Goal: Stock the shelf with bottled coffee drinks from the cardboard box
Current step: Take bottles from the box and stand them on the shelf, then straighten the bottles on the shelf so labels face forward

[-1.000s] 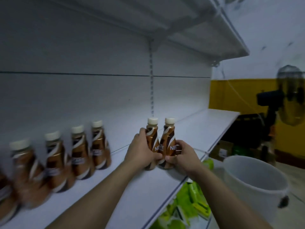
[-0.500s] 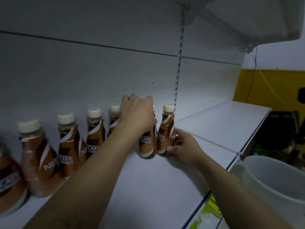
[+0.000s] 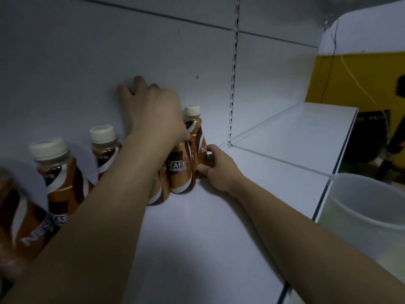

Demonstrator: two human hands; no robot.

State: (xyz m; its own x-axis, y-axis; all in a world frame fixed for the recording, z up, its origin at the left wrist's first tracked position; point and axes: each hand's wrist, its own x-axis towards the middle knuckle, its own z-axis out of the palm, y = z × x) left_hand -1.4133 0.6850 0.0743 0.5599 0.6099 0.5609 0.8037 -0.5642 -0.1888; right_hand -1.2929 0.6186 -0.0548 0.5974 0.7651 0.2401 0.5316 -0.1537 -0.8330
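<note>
Brown bottled coffee drinks with cream caps stand in a row along the back of the white shelf (image 3: 197, 233); two show at the left (image 3: 59, 183) (image 3: 105, 148). My left hand (image 3: 153, 110) lies over the top of a labelled bottle (image 3: 179, 172), thumb on its shoulder and fingers reaching toward the back wall. Right beside it stands another bottle (image 3: 194, 130), which my right hand (image 3: 217, 170) grips low on its right side. Both bottles rest on the shelf, touching each other. One more bottle (image 3: 157, 196) is partly hidden under my left forearm. The cardboard box is out of view.
A slotted upright (image 3: 233, 84) divides the back wall just right of the bottles. Beyond it lies a bare white shelf section (image 3: 295, 139). A white bucket (image 3: 361, 205) stands below at the right, in front of a yellow wall (image 3: 355, 77).
Both hands carried the two bottles back and left across the shelf to the end of the row. My left hand shifted from the bottle's side to over its top.
</note>
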